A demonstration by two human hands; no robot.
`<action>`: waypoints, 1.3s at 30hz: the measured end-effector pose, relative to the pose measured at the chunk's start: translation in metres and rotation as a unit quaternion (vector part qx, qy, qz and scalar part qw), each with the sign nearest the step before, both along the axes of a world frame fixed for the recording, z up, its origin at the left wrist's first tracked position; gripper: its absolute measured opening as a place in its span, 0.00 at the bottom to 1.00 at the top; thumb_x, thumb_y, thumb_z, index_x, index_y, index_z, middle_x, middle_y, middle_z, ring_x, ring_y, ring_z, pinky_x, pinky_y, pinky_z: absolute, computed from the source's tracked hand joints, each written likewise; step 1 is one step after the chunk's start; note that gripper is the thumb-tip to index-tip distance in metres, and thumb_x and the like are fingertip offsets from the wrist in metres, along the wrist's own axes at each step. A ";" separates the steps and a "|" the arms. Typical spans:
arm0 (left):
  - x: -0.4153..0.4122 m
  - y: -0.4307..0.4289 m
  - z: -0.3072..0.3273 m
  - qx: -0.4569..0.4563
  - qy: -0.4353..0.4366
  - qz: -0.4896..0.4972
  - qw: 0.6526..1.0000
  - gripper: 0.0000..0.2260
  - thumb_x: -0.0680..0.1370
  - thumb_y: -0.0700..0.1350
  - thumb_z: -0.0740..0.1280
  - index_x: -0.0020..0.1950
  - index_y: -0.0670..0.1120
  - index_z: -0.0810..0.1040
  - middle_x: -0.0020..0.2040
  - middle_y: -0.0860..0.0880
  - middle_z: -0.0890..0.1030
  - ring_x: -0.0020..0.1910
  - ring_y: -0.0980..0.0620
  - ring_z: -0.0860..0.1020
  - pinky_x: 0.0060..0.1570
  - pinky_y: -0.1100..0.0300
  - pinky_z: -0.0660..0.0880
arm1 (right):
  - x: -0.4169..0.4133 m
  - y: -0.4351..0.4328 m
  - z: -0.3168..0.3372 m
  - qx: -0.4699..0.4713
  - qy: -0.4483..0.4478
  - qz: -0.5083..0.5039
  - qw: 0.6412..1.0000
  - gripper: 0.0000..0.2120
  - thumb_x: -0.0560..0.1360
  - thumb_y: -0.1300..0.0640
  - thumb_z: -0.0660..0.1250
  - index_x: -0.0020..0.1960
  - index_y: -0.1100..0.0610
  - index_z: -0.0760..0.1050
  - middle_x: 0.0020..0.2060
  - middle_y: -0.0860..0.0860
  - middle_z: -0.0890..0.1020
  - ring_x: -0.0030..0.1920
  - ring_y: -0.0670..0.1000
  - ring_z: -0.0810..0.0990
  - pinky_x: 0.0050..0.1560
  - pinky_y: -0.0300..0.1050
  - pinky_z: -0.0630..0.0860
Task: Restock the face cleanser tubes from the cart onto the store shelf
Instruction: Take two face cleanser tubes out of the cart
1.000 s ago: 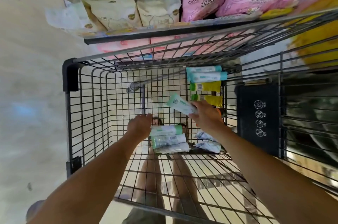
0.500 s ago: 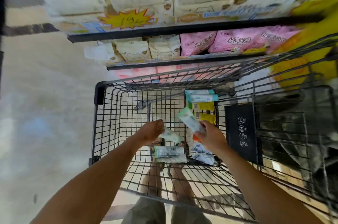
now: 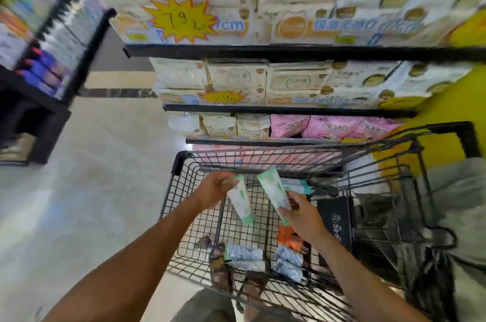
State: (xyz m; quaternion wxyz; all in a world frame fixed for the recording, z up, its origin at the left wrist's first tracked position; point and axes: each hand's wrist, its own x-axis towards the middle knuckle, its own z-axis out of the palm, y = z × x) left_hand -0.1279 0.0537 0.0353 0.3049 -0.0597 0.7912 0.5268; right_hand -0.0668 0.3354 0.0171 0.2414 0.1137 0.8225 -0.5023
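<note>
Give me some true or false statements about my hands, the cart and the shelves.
1. The left hand grips the left tube and the right hand grips the right tube. True.
2. The cart holds no more tubes. False: spare tubes lie on its floor.
3. The pink packs sit on the top shelf. False: they sit on the third visible shelf down.
4. A yellow starburst tag shows on the upper packs. True.
</note>
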 end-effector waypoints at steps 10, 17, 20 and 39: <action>0.043 -0.022 0.079 0.206 -0.054 0.318 0.924 0.14 0.85 0.55 0.63 0.55 0.44 0.78 0.44 0.39 0.83 0.47 0.38 0.83 0.54 0.36 0.81 | -0.010 -0.064 0.053 -0.049 0.014 0.065 0.997 0.20 0.77 0.53 0.74 0.66 0.45 0.72 0.59 0.43 0.79 0.54 0.45 0.79 0.44 0.33 0.76; 0.080 -0.079 0.106 0.267 -0.032 0.380 0.885 0.18 0.86 0.52 0.60 0.44 0.45 0.82 0.38 0.43 0.82 0.35 0.46 0.80 0.49 0.46 0.77 | -0.008 -0.141 0.081 -0.093 0.002 0.135 0.987 0.20 0.76 0.53 0.74 0.65 0.44 0.72 0.58 0.42 0.80 0.55 0.43 0.80 0.46 0.37 0.79; 0.101 -0.117 0.113 0.294 -0.044 0.370 0.880 0.03 0.84 0.39 0.63 0.51 0.42 0.76 0.41 0.42 0.80 0.37 0.47 0.80 0.44 0.51 0.77 | -0.002 -0.179 0.092 -0.108 0.007 0.175 0.979 0.19 0.76 0.53 0.74 0.65 0.48 0.75 0.59 0.44 0.82 0.56 0.43 0.82 0.47 0.37 0.81; 0.354 -0.390 0.171 0.358 0.093 0.511 0.776 0.13 0.85 0.50 0.63 0.68 0.47 0.75 0.61 0.40 0.84 0.53 0.39 0.84 0.57 0.34 0.78 | 0.161 -0.513 0.177 -0.192 0.060 0.290 0.936 0.16 0.75 0.58 0.76 0.59 0.48 0.75 0.50 0.47 0.86 0.53 0.48 0.85 0.52 0.47 0.82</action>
